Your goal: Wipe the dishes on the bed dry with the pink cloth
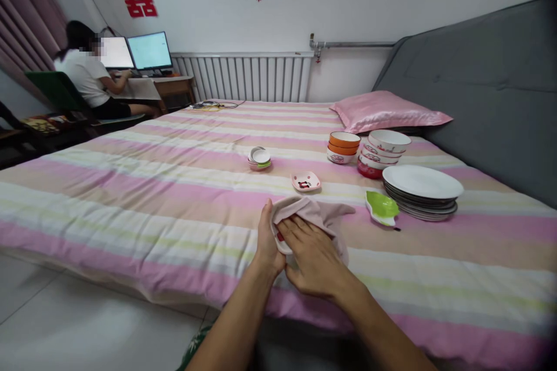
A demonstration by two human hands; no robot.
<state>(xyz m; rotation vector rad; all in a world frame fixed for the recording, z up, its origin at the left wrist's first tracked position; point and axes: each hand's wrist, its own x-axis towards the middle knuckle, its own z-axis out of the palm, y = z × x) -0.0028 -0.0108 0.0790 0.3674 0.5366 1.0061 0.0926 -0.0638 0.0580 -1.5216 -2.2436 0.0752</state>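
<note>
My left hand [266,246] grips a small pale dish [274,225] by its left side, tilted up above the bed's front part. A light pink cloth [324,211] covers much of the dish's inside and hangs over its right side. Pressing the cloth against the dish, my right hand [317,258] has its fingers together and partly hides both. A patch of red print shows inside the dish. Just beyond lies a square pink dish [306,181] with a cartoon print. To the right rests a green leaf-shaped dish [382,207].
A stack of plates [422,182], white bowls [387,142] and orange bowls [343,142] stand on the right of the striped bed [174,208]. Several small dishes [260,157] are stacked farther back. A pink pillow [387,110] lies by the headboard. A person [87,72] sits at a desk.
</note>
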